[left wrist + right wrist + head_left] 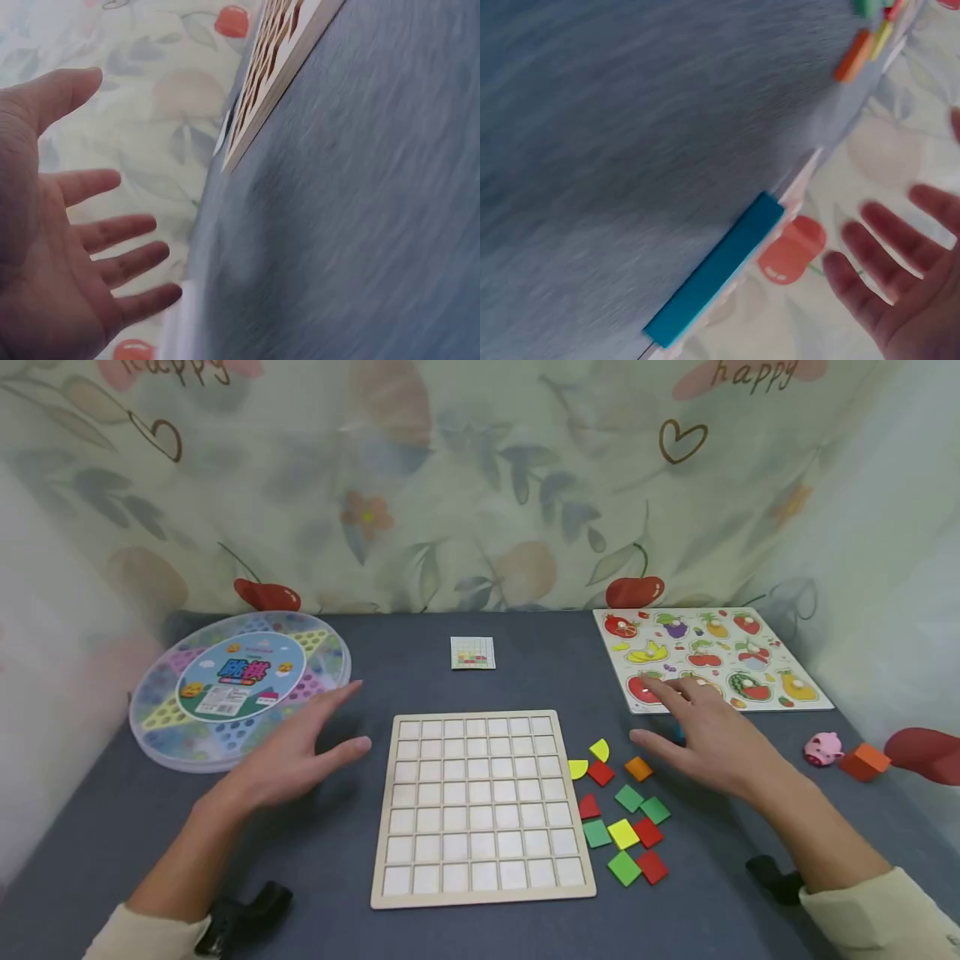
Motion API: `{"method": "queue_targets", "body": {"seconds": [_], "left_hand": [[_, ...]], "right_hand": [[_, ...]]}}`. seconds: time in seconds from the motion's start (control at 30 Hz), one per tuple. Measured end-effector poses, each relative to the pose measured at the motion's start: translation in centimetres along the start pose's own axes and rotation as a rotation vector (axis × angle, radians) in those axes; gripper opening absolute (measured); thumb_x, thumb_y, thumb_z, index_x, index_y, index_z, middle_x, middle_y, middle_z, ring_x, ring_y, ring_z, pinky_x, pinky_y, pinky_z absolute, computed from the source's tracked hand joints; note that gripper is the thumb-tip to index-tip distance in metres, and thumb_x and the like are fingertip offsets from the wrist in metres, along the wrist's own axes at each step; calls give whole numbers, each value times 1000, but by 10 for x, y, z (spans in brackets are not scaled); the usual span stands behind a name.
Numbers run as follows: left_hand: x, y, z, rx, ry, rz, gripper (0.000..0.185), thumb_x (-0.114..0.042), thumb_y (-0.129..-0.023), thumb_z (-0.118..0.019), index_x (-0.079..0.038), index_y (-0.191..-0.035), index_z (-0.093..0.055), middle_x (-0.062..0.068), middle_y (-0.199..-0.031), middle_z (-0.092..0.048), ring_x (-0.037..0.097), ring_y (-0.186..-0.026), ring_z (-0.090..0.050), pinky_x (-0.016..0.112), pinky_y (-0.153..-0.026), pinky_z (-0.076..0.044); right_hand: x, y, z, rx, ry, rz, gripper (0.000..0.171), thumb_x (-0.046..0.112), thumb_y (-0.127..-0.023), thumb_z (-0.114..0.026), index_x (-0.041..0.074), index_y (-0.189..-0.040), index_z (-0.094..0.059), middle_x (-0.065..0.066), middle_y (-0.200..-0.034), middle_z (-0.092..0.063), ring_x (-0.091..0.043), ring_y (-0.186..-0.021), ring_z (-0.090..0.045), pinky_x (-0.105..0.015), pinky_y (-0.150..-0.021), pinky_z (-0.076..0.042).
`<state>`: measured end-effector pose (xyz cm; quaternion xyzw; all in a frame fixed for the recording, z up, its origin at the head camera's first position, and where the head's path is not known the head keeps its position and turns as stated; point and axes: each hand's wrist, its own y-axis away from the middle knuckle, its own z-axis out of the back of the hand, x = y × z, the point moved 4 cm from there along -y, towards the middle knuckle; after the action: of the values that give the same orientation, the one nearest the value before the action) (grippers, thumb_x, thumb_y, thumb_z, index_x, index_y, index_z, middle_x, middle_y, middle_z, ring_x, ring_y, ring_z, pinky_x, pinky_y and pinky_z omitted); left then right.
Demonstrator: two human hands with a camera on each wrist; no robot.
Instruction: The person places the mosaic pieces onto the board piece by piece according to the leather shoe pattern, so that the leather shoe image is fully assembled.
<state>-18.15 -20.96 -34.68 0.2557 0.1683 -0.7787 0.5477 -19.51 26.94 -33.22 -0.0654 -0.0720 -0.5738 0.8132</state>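
Spread fingers mark my left hand (296,752), held over the table left of a wooden grid board (480,810) with square cells; the left wrist view shows its palm (60,262) with nothing in it. My right hand (701,735) hovers before the fruit puzzle board, fingers apart and holding nothing. Beneath it a blue block (716,270) lies on the table, mostly hidden in the head view. Between the grid board and my right hand are several small coloured tiles: green (624,867), red (652,866), yellow (623,834) and orange (639,768).
A round Chinese checkers box (341,664) sits at the back left. A small printed card (472,652) lies at the back middle. The fruit puzzle board (738,647) is at the back right. Near the right edge are a pink pig figure (822,748) and an orange block (865,762).
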Motion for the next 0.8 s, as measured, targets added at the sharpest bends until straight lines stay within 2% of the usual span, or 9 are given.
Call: {"method": "queue_targets", "body": {"seconds": [0.17,0.3,0.53,0.8], "left_hand": [[-3,-2,-13,29,167,-39,71,-40,-103,-62,-13,-162,-33,14,-167,-34,42,-154,-31,67,-120,-26],[-3,-3,-23,48,227,-56,68,-36,-102,-64,-14,-160,-37,13,-165,-38,40,-153,-32,65,-121,-26],[0,-6,-39,50,190,-70,72,-37,-95,-75,-16,-157,-43,14,-160,-42,38,-150,-35,65,-118,-29],[0,-8,-45,86,102,-85,74,-36,-91,-79,-10,-153,-50,19,-161,-39,44,-148,-38,66,-113,-36]], "right_hand": [[13,-13,-3,67,-86,77,55,39,-98,-70,5,-141,-62,-15,-126,-70,-31,-111,-65,-54,-94,-55],[23,-25,-7,113,-134,117,41,28,-96,-74,3,-128,-70,-3,-103,-75,-16,-90,-66,-41,-82,-57],[31,-40,-20,249,-165,96,36,25,-94,-76,1,-120,-72,1,-91,-71,-12,-80,-61,-31,-71,-52],[38,-44,-27,254,-145,117,31,26,-91,-80,4,-113,-74,2,-84,-65,-12,-76,-57,-29,-69,-49]]}}
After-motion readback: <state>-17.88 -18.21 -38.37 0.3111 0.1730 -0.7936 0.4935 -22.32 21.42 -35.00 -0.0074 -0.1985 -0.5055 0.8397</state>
